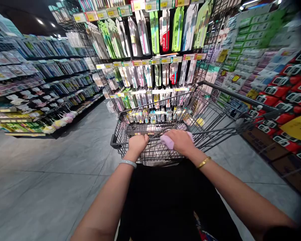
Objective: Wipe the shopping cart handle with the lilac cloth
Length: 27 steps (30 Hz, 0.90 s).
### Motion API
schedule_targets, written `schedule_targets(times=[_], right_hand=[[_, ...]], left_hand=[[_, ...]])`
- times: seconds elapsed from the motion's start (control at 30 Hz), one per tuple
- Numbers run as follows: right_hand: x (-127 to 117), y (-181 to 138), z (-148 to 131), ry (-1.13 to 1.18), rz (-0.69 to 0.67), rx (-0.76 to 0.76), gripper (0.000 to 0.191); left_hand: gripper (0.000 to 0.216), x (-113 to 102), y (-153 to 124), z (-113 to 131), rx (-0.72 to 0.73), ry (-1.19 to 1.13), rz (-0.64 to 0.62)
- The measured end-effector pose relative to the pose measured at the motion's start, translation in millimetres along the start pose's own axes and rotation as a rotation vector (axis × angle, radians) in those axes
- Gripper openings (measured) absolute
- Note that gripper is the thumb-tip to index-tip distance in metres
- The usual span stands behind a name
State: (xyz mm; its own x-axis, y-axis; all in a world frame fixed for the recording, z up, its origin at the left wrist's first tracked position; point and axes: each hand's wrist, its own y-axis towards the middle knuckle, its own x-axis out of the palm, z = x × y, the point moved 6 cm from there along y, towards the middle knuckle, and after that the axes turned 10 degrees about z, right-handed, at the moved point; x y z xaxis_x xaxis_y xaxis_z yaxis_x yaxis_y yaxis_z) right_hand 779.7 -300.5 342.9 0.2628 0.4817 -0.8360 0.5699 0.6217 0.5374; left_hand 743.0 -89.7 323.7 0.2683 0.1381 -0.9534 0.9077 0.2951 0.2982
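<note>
A grey wire shopping cart (115, 138) stands sideways right in front of me, between my body and the shelf. My left hand (137, 144) is closed in a fist around its near top rim. Close beside it, my right hand (181, 143) is closed on a folded lilac cloth (167, 142), which pokes out on both sides of the fingers. That hand also rests at the cart's near rim; the contact under it is hidden. The cart's dark handle bar (240, 97) slants away on the right.
A display rack (155, 61) of hanging toothbrush packs rises just beyond the cart. Stocked shelves (65, 80) line the left side, with grey tiled floor (72, 150) before them. Stacked red packages (286, 97) and cartons (256, 144) stand close on the right.
</note>
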Motion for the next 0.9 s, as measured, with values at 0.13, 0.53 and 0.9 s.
schedule_targets(times=[0.13,0.53,0.9], right_hand=[[-6,-7,20,-0.116,0.058,0.273,0.029],[-3,-12,16,-0.112,0.081,0.242,0.033],[-10,-14,24,-0.015,0.074,0.012,0.044]], left_hand=[[0.06,1,1,1,-0.001,0.001,-0.003],[0.047,-12,0,11,0.152,0.018,-0.07],[0.058,-23,-7,85,0.211,-0.068,0.074]])
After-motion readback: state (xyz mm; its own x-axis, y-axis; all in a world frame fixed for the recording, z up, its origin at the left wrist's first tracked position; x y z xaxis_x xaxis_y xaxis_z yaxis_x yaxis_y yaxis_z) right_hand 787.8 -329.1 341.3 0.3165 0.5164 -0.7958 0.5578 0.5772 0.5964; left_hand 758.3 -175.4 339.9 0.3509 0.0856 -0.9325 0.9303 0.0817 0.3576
